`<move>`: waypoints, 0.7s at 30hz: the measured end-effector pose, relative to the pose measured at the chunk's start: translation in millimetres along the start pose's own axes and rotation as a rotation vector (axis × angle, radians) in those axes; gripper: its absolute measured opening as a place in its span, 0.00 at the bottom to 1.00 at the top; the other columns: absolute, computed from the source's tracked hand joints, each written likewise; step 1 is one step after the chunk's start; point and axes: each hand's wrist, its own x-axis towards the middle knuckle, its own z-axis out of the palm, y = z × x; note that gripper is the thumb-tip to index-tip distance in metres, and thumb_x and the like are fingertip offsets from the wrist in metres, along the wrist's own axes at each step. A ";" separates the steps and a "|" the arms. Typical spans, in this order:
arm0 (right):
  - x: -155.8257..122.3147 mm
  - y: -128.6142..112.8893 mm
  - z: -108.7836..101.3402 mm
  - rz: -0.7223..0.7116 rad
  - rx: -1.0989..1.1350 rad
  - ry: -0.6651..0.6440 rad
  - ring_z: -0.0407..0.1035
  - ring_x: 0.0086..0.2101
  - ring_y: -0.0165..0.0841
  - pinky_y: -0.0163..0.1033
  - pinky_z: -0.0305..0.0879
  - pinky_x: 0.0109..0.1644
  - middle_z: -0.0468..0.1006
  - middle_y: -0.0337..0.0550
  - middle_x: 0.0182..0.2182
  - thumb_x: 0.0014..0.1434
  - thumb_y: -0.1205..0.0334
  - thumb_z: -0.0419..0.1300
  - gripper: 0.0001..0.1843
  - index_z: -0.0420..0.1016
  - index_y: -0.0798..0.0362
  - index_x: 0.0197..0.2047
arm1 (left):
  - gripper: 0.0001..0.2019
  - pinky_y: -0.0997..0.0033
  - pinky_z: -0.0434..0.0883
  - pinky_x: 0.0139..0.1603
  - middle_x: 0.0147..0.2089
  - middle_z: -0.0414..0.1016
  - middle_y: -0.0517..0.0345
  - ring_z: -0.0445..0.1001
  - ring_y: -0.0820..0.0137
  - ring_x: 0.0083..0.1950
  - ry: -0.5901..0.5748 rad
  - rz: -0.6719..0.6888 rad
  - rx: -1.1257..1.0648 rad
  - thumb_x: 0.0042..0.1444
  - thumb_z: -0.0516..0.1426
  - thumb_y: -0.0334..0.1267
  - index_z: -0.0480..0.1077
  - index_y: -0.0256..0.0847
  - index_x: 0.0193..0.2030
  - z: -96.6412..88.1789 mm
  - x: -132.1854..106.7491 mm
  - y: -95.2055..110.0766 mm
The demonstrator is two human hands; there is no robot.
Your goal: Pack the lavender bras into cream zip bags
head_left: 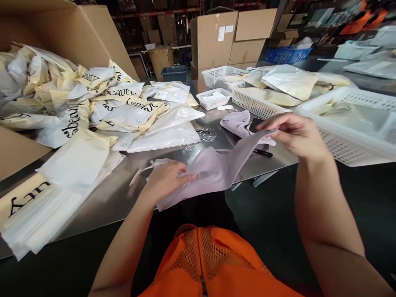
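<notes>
A pale lilac garment [213, 167] stretches between both my hands above the near edge of the steel table [123, 194]. My left hand [167, 177] grips its lower end with fingers closed, close to the table edge. My right hand [293, 132] pinches the upper end and lifts it to the right. A second lilac garment [236, 122] lies on the table behind, with a dark object on it. A black pen [262, 153] lies just under the stretched cloth.
Many cream and white printed bags [102, 107] spill from a big cardboard box [62, 33] at left. Flat white bags [37, 214] lie at the near left. White plastic baskets [349, 123] stand at right and behind. Cartons [213, 37] stand at the back.
</notes>
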 end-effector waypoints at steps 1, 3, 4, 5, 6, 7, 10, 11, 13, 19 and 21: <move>8.7 -10.1 19.0 -0.055 -0.003 -0.130 0.76 0.34 0.27 0.36 0.71 0.39 0.81 0.44 0.34 0.52 0.61 0.68 0.13 0.75 0.61 0.36 | 0.16 0.69 0.69 0.40 0.32 0.77 0.56 0.75 0.65 0.36 -0.069 0.035 0.002 0.54 0.59 0.54 0.75 0.42 0.32 2.7 2.0 3.9; 23.9 -27.3 61.3 -0.152 -0.011 -0.410 0.76 0.34 0.25 0.33 0.72 0.40 0.80 0.40 0.34 0.60 0.60 0.62 0.12 0.75 0.60 0.43 | 0.16 0.68 0.68 0.42 0.38 0.79 0.55 0.76 0.64 0.40 -0.083 0.025 0.016 0.58 0.56 0.54 0.76 0.43 0.35 -0.6 -3.7 -0.1; 30.6 -33.2 82.7 -0.212 -0.028 -0.550 0.76 0.36 0.24 0.33 0.72 0.41 0.80 0.39 0.37 0.62 0.61 0.60 0.13 0.74 0.59 0.48 | 0.17 0.67 0.68 0.42 0.39 0.80 0.55 0.76 0.63 0.40 -0.025 -0.023 0.025 0.61 0.53 0.53 0.75 0.44 0.37 -5.7 -11.6 -7.0; 37.1 -36.6 103.0 -0.280 -0.064 -0.620 0.76 0.37 0.24 0.32 0.71 0.42 0.79 0.41 0.42 0.63 0.63 0.59 0.16 0.73 0.58 0.53 | 0.18 0.67 0.68 0.42 0.39 0.80 0.55 0.76 0.63 0.40 0.045 -0.087 0.035 0.62 0.51 0.53 0.75 0.44 0.38 -12.1 -22.9 -16.5; 43.4 -37.1 121.4 -0.339 -0.112 -0.656 0.75 0.37 0.24 0.33 0.71 0.43 0.77 0.42 0.47 0.63 0.64 0.59 0.18 0.71 0.57 0.56 | 0.19 0.68 0.68 0.42 0.38 0.80 0.56 0.77 0.64 0.39 0.116 -0.157 0.048 0.63 0.50 0.54 0.75 0.44 0.38 -18.9 -37.2 -27.8; 49.6 -34.6 137.3 -0.382 -0.164 -0.670 0.74 0.38 0.24 0.34 0.70 0.44 0.75 0.44 0.51 0.62 0.64 0.59 0.20 0.70 0.55 0.58 | 0.19 0.69 0.69 0.41 0.36 0.80 0.57 0.77 0.64 0.38 0.180 -0.230 0.063 0.62 0.50 0.54 0.74 0.43 0.37 -25.4 -54.2 -40.5; 66.2 -11.6 169.3 -0.370 -0.321 -0.770 0.72 0.40 0.29 0.36 0.68 0.45 0.74 0.44 0.50 0.60 0.57 0.62 0.21 0.74 0.54 0.55 | 0.20 0.70 0.70 0.37 0.32 0.79 0.57 0.78 0.65 0.33 0.300 -0.461 0.086 0.59 0.52 0.57 0.75 0.43 0.36 -38.7 -113.2 -81.3; 69.8 -1.0 176.2 -0.314 -0.377 -0.869 0.72 0.41 0.32 0.36 0.67 0.45 0.75 0.44 0.48 0.58 0.53 0.64 0.22 0.75 0.55 0.53 | 0.21 0.70 0.71 0.36 0.32 0.80 0.57 0.78 0.64 0.33 0.325 -0.535 0.076 0.58 0.52 0.58 0.76 0.43 0.36 -40.5 -132.3 -93.9; 71.6 19.8 188.3 -0.157 -0.519 -1.103 0.71 0.40 0.35 0.36 0.65 0.43 0.77 0.45 0.42 0.53 0.46 0.67 0.26 0.77 0.57 0.49 | 0.23 0.70 0.72 0.33 0.33 0.81 0.56 0.79 0.63 0.35 0.352 -0.657 0.051 0.56 0.53 0.61 0.76 0.43 0.36 -41.0 -163.9 -114.2; 36.5 55.2 223.9 0.140 -0.727 -1.306 0.65 0.27 0.33 0.36 0.55 0.31 0.71 0.41 0.26 0.49 0.38 0.67 0.27 0.70 0.56 0.28 | 0.20 0.70 0.71 0.37 0.32 0.80 0.60 0.78 0.64 0.35 0.327 -0.588 0.075 0.59 0.53 0.58 0.75 0.45 0.34 -23.2 -179.4 -110.4; 24.5 59.3 224.5 0.131 -0.622 -1.211 0.62 0.26 0.31 0.36 0.53 0.31 0.68 0.39 0.24 0.53 0.41 0.64 0.25 0.66 0.54 0.25 | 0.19 0.70 0.69 0.34 0.31 0.78 0.60 0.76 0.66 0.33 0.287 -0.486 0.060 0.62 0.51 0.56 0.74 0.45 0.32 -14.7 -168.7 -96.3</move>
